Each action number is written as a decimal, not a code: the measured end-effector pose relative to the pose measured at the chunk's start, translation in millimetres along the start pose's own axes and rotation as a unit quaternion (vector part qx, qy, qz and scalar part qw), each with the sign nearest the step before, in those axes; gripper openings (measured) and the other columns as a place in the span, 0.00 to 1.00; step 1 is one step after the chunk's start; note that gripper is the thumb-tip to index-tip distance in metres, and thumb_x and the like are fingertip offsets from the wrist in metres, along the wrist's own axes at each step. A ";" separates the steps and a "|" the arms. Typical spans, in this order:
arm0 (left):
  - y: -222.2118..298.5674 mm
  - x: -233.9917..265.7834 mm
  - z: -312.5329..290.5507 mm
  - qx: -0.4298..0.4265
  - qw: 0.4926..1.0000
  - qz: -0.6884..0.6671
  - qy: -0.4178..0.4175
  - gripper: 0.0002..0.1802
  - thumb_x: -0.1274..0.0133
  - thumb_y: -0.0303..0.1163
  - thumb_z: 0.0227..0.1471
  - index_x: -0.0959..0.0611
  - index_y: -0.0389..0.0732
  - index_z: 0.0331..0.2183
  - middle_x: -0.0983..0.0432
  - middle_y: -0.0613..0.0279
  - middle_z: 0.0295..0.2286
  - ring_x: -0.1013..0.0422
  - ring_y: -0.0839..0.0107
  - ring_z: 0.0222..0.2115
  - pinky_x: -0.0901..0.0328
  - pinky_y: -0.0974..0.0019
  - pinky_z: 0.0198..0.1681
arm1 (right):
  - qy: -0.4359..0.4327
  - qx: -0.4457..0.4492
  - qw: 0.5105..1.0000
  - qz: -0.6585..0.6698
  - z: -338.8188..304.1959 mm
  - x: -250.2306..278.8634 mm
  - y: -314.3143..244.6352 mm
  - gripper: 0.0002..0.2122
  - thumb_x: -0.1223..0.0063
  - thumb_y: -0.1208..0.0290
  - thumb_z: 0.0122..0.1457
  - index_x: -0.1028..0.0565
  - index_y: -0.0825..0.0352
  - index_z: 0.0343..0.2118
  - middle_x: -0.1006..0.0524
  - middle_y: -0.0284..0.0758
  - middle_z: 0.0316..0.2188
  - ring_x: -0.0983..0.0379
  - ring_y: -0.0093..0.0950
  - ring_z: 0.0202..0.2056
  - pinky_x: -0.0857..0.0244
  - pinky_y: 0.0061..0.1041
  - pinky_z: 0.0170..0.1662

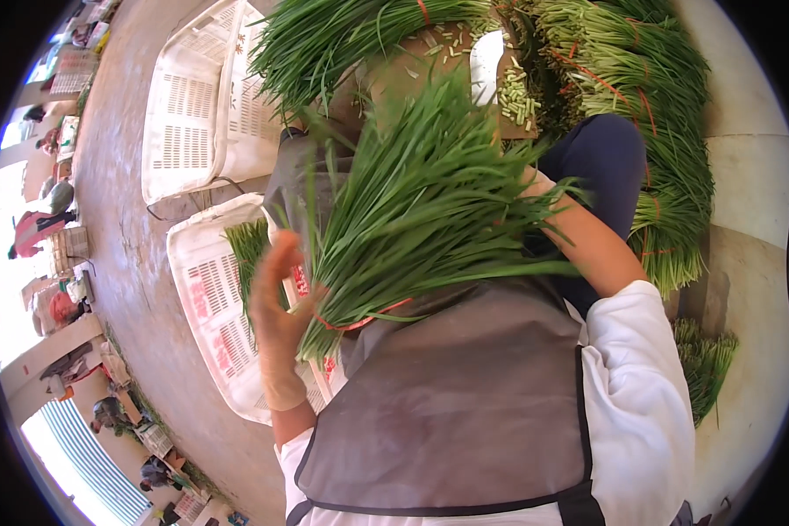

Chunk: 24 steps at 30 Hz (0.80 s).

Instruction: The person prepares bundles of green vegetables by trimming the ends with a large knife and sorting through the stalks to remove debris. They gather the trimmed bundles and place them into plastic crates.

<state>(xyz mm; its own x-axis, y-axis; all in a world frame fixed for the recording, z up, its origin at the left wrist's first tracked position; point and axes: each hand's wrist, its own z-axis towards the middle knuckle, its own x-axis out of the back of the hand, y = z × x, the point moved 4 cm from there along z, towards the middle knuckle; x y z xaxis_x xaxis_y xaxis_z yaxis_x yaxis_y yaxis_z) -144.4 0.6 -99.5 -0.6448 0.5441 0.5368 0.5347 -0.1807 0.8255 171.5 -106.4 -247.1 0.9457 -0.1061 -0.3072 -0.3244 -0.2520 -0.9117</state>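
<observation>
The left hand (279,302) is standing, fingers apart, at the banded end of the leafy bunch (430,202), which is spreading before the apron (447,412); the right hand (539,183) is hiding partly behind it, grip impossible to tell. Tidying is apparently proceeding, next calling for a steady left hold.

Produce packing area, white crates (219,96), bundled greens (438,193)
</observation>
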 end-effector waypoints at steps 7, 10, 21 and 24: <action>-22.6 -45.8 70.4 -0.014 0.992 0.077 -0.095 0.49 0.33 0.35 0.41 0.40 0.42 0.62 0.33 0.49 0.54 0.36 0.62 0.55 0.44 0.62 0.59 | -0.024 -0.054 0.992 0.114 6.6 -11.0 6.7 0.18 0.47 0.64 0.60 0.27 0.63 0.51 0.23 0.36 0.44 0.27 0.30 0.45 0.35 0.28 0.50; -28.3 -69.1 94.7 0.033 0.985 -0.039 -0.166 0.47 0.34 0.33 0.43 0.39 0.42 0.62 0.30 0.53 0.51 0.33 0.66 0.50 0.40 0.64 0.56 | -0.007 -0.057 0.990 0.130 11.7 -14.9 3.1 0.17 0.47 0.65 0.60 0.27 0.63 0.52 0.23 0.35 0.45 0.28 0.28 0.46 0.36 0.27 0.51; 4.9 -43.7 37.4 0.120 0.978 -0.167 -0.023 0.18 0.34 0.28 0.44 0.20 0.35 0.39 0.20 0.63 0.34 0.28 0.76 0.33 0.34 0.72 0.40 | 0.374 0.156 0.854 -0.325 -57.4 56.2 -127.9 0.13 0.49 0.70 0.62 0.24 0.63 0.48 0.23 0.32 0.47 0.30 0.23 0.50 0.37 0.23 0.54; -0.2 -44.6 26.9 0.081 0.985 -0.151 -0.013 0.18 0.34 0.27 0.43 0.20 0.35 0.38 0.21 0.64 0.33 0.28 0.77 0.33 0.34 0.72 0.39 | 0.383 0.281 0.806 -0.353 -80.0 0.8 -189.9 0.09 0.47 0.71 0.60 0.22 0.64 0.43 0.22 0.30 0.41 0.27 0.21 0.41 0.35 0.22 0.48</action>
<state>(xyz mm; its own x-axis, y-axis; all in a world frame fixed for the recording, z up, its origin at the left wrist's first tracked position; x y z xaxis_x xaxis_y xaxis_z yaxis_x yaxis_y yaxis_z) -101.0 -1.6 -128.3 -0.7748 0.5743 0.2642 0.4022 0.1255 0.9069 232.3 -135.6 -52.4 0.5312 -0.7441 0.4051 0.5527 -0.0580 -0.8313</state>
